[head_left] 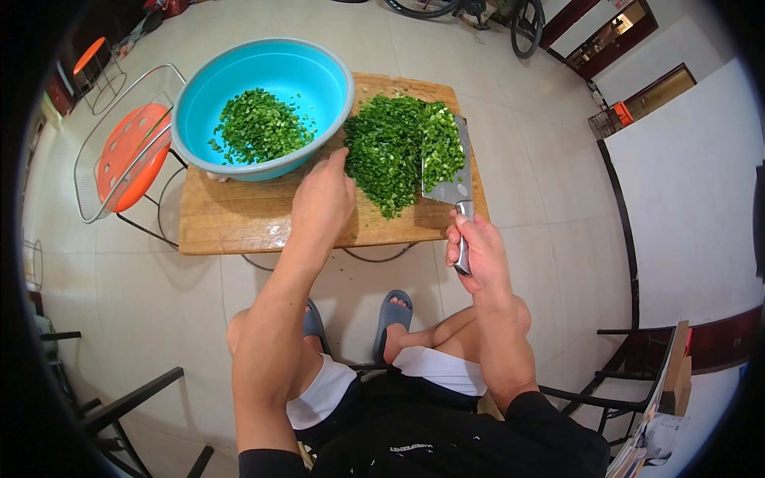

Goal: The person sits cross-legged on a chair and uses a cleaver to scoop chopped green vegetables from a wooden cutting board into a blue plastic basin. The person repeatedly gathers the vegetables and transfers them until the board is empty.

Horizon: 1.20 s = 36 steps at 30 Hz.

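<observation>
My right hand (482,255) is wrapped round the metal handle of a cleaver (456,190). Chopped green onions (442,143) cover most of its broad blade at the right side of the wooden board (231,223). Beside the blade lies a large heap of chopped green onions (384,151). My left hand (325,195) reaches to the heap's left edge with its fingers forward, holding nothing that I can see; its fingertips are partly hidden. At the board's far left stands a blue basin (191,119) with a grey rim, holding more chopped green onions (259,127).
Left of the board are an orange stool (127,151) and a wire mesh basket (89,191). A small pale thing (217,177) shows under the basin's edge. Black metal chair frames stand at the lower left (135,398) and lower right (598,398). A bicycle (478,12) is at the back.
</observation>
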Each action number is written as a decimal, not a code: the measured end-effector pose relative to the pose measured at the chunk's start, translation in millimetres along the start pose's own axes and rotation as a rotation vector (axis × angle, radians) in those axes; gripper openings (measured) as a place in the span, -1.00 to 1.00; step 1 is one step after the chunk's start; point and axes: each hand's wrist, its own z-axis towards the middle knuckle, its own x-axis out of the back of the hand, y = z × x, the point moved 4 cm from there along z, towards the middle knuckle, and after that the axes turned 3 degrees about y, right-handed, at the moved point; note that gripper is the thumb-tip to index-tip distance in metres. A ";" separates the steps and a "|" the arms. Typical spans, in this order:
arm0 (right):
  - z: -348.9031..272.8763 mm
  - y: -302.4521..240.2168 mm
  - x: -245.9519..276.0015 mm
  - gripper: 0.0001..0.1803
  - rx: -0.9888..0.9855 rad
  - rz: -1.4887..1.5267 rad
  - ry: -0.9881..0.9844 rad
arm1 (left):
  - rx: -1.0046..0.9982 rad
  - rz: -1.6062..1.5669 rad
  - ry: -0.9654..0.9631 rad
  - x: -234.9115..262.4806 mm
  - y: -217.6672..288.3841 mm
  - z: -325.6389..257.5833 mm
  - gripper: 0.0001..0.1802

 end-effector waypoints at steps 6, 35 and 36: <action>2.7 -25.6 -17.7 -0.80 0.001 -0.033 -0.053 | -0.007 -0.003 0.010 -1.1 -3.9 0.7 -0.53; 68.4 -74.6 -225.1 -0.84 0.853 -1.322 -0.163 | -0.027 0.061 0.029 7.3 -7.9 -3.9 -0.80; 67.9 -75.5 -224.6 -0.84 0.881 -1.331 -0.159 | -0.025 0.065 0.023 8.9 -6.7 -3.6 -0.80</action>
